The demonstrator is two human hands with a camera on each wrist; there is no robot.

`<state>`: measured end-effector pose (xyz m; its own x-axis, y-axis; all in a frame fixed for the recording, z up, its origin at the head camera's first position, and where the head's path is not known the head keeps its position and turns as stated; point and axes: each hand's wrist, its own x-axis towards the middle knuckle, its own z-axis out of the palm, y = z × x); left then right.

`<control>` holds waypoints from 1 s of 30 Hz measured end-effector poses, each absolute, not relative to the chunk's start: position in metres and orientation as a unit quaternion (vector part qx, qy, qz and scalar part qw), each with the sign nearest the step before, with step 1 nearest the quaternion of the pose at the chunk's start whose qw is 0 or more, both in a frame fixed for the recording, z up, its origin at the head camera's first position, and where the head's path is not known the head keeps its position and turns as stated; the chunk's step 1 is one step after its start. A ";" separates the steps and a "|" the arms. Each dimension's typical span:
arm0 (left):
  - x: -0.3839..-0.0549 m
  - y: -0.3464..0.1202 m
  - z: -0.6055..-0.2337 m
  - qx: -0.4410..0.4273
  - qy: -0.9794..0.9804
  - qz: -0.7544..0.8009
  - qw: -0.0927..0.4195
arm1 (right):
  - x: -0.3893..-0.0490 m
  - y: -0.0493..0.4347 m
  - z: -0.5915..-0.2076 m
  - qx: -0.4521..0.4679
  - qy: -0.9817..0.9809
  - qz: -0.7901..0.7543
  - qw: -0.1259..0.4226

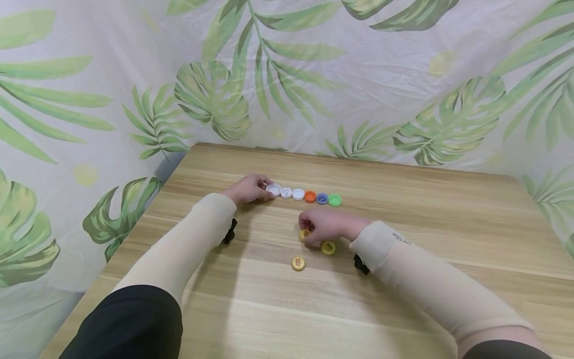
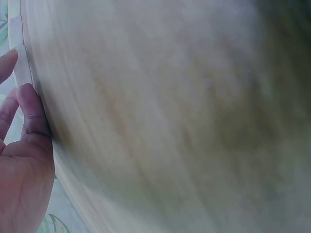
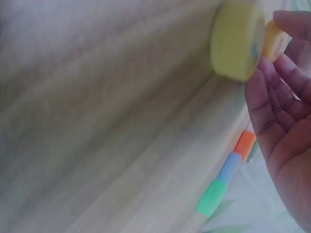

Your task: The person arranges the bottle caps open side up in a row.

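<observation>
Tabletop: six-cap row, three yellow caps

On the table, a row of caps, six side by side. At the row's left end, left hand, with fingers and thumb on the leftmost cap. Before the row's right half, right hand; between its fingers and thumb, a pinched cap. Farther before that half, just beside that hand, a loose cap. Farthest before the row's middle, the nearest cap. Behind the row, past the table, hanging cloth.
</observation>
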<state>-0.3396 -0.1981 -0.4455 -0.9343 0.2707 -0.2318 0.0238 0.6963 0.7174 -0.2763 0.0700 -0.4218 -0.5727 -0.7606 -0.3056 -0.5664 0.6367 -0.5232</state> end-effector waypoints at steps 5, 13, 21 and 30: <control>-0.339 -0.201 -0.450 0.084 0.905 0.384 0.163 | -0.285 0.077 -0.423 -0.373 0.867 -0.232 0.234; -0.339 -0.202 -0.451 0.085 0.904 0.386 0.162 | -0.299 0.093 -0.419 -0.336 0.872 -0.285 0.214; -0.336 -0.200 -0.453 0.080 0.902 0.389 0.170 | -0.317 0.116 -0.419 -0.230 0.864 -0.392 0.217; -0.338 -0.197 -0.446 0.081 0.906 0.384 0.160 | -0.334 0.146 -0.419 -0.154 0.840 -0.477 0.206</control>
<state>-0.3380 -0.1972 -0.4464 -0.9356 0.2696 -0.2279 0.0240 0.6926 0.7209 -0.3337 0.1459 -0.4194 -0.8677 -0.4550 -0.2001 -0.0612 0.4973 -0.8654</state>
